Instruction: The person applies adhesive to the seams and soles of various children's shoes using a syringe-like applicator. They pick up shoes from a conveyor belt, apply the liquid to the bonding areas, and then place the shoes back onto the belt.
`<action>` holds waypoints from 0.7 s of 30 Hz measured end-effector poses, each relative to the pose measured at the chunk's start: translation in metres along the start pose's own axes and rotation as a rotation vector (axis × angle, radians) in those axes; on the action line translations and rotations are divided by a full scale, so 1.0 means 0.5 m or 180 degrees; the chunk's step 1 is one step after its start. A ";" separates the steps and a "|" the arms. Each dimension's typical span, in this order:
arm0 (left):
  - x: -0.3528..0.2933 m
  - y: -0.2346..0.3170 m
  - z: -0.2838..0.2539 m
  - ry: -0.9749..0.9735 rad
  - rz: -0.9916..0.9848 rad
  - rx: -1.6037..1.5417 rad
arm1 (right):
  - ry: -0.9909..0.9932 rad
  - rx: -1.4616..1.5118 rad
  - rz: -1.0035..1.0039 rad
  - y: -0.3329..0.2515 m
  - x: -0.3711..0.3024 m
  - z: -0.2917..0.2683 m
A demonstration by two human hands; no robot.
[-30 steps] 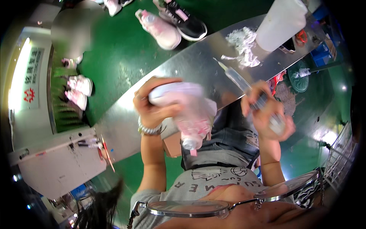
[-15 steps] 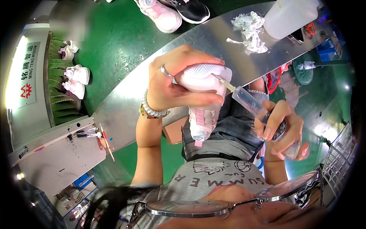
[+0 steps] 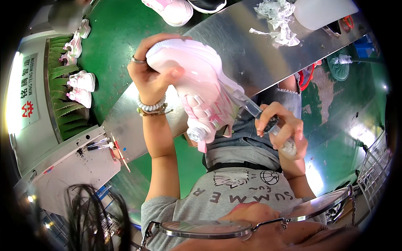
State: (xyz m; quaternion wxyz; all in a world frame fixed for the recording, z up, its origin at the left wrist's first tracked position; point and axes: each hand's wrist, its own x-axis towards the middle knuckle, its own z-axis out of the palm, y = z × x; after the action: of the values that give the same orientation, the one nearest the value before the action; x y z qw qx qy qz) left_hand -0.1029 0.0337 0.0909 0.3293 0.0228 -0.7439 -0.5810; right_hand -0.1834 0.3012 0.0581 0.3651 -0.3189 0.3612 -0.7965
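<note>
Green floor runs under everything, and a long steel worktable slants across it from the lower left to the upper right. Over the table's near edge the pink and white shoe is held up in the air, sole side turned toward the camera, its toe up by the left hand and its heel end hanging down over the person's lap. The left hand is wrapped around the toe end, thumb pressed on the sole and fingers curled behind it; a ring sits on one finger and bead bracelets circle the wrist. The right hand is closed around a clear syringe-like applicator, whose thin tip touches the shoe's right edge about midway along the sole.

Between the shoe and the table's far edge the steel is mostly bare, with a heap of white crumpled rags and a big translucent white container at the far right. Two more shoes lie on the floor just past the table's far edge. Far left, small pink and white shoes sit on a green ribbed rack, well apart from the hands. Near left, a white side bench carries pens and thin sticks along its edge, with open floor between it and the person's knees
</note>
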 end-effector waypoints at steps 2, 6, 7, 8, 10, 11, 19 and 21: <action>-0.004 -0.025 -0.025 0.0093 -0.0064 0.0126 | -0.0051 -0.0023 0.0127 0.007 -0.009 -0.004; -0.014 -0.053 -0.043 0.0420 -0.0226 0.0199 | -0.0052 -0.0173 0.0417 -0.011 -0.041 -0.013; -0.013 -0.059 -0.043 0.0567 -0.0268 0.0060 | -0.0025 -0.0187 0.0434 -0.014 -0.047 -0.017; -0.011 -0.064 -0.044 0.0672 -0.0287 0.0024 | -0.0048 -0.0261 0.0457 -0.018 -0.051 -0.021; -0.014 -0.071 -0.047 0.0831 -0.0417 0.0111 | -0.0053 -0.0327 0.0483 -0.016 -0.059 -0.026; -0.014 -0.074 -0.047 0.1001 -0.0523 0.0217 | -0.0004 -0.0367 0.0489 -0.014 -0.061 -0.027; -0.084 -0.129 -0.096 0.2309 -0.2066 0.0866 | 0.0338 -0.0328 0.0289 0.033 -0.022 -0.007; -0.155 -0.139 -0.137 0.2511 -0.2202 0.0744 | 0.0285 -0.0274 0.0219 0.051 -0.015 -0.007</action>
State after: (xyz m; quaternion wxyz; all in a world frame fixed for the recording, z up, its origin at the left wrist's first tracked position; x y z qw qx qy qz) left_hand -0.0309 -0.0148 0.0013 0.3685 0.5197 -0.5724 -0.5162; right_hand -0.1731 0.2962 0.0338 0.3617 -0.2858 0.4218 -0.7807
